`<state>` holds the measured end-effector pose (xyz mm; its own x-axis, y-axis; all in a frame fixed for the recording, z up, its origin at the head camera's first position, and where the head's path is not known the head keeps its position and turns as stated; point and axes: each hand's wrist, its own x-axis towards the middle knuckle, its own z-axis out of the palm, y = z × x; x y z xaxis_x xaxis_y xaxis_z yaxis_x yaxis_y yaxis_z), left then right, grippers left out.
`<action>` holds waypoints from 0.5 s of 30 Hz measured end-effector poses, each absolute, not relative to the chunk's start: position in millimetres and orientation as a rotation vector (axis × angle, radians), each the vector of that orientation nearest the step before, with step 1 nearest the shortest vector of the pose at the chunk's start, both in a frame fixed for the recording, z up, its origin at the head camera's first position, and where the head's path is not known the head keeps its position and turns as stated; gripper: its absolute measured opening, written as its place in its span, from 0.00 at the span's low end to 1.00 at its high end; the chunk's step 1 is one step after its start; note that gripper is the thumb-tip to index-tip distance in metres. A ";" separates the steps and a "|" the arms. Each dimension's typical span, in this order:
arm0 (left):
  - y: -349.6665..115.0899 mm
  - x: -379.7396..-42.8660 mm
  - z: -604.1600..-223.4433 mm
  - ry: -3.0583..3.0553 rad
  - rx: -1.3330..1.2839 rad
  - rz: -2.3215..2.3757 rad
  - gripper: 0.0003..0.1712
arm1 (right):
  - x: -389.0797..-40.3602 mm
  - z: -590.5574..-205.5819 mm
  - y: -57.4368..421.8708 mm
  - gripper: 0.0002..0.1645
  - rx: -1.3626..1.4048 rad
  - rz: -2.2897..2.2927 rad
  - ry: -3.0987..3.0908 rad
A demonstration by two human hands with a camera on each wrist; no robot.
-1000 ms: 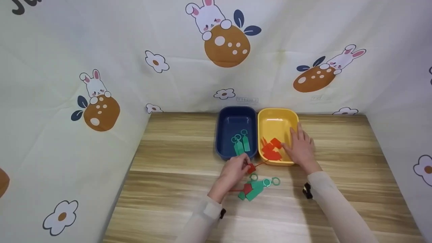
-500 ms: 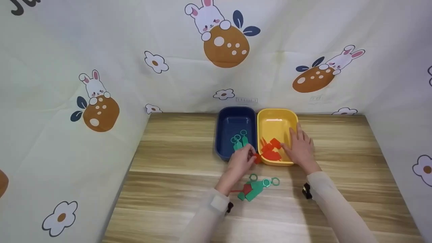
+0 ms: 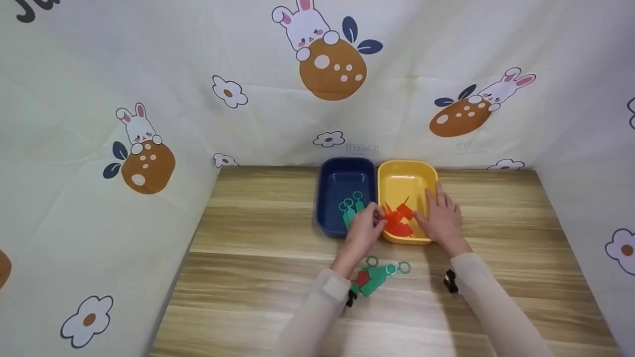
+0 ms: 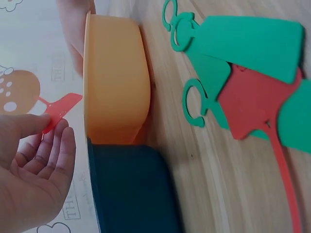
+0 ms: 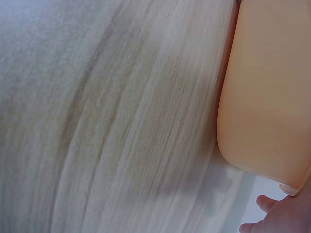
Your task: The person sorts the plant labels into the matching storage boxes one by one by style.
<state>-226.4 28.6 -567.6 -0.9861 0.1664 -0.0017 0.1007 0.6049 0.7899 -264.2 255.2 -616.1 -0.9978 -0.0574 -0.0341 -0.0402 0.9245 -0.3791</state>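
As the left hand (image 3: 365, 228) advanced, it kept pinching a tag (image 4: 60, 111).

Diffuse lighting across the desk (image 3: 238, 292).
Sheen lies toward the near edge, a soft shadow beside the right sleeve (image 3: 496, 302); the right wrist view is hazy.

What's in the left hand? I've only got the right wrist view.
Observer: A red piece, pinched by thumb and fingers.
Operator: I see only the outside of the yellow tray. What's in it?
Observer: Other red pieces, bunched at the end nearer the person.
Operator: Anything loose on the table?
Observer: Yes, a pile of green pieces with a red one among them, on the person's side of the trays.
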 end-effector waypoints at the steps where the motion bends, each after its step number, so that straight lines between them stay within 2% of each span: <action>1: 29.8 -226.7 -567.6 2.741 0.227 1.348 0.08 | -264.2 -616.4 255.0 0.49 -0.076 -0.596 3.039; 15: 30.3 -224.5 -571.9 2.732 0.285 1.285 0.12 | -263.9 -616.0 254.8 0.49 -0.071 -0.588 3.037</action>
